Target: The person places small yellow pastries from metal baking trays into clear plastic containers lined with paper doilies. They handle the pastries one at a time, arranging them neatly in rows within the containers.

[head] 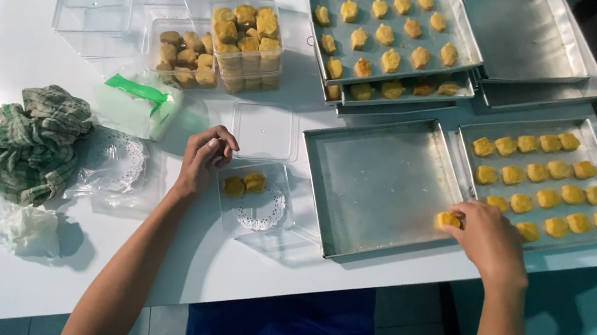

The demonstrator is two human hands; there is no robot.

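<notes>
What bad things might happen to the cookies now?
The right hand pinches one yellow cookie by the fingertips above the empty tray; it might slip and crumble. The stacked trays at the back overlap unevenly, so a bump might shift them. The clear box beside the left hand sits near the table edge and might get knocked off.

Open path: bare white tabletop (230,278), lower centre of frame.
Open floor: empty square metal tray (376,189), centre.
Left barrier: crumpled green checked cloth (37,142).
Upper barrier: filled clear plastic cookie boxes (243,43).
</notes>
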